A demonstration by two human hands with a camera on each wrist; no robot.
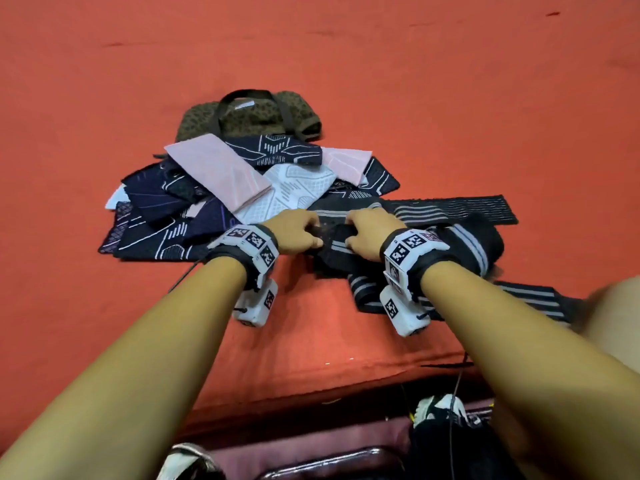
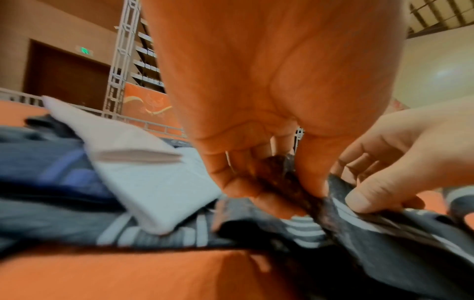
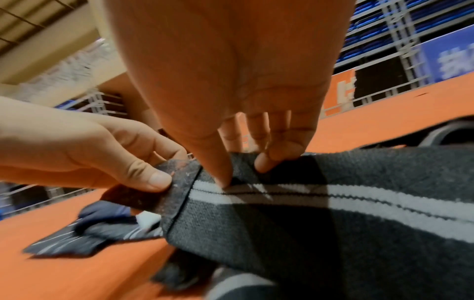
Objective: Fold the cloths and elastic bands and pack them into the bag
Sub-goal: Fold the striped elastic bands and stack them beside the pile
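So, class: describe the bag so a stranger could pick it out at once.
Start at the heap of cloths on the orange table. Just beyond it, farthest from the hands, lies the bag. It alone is olive-brown and speckled, with dark looped handles.

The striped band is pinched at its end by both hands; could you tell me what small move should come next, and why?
Probably fold the pinched end over onto the band. The left hand holds the rough end patch, the right hand pinches beside it, and the rest still trails unfolded across the table.
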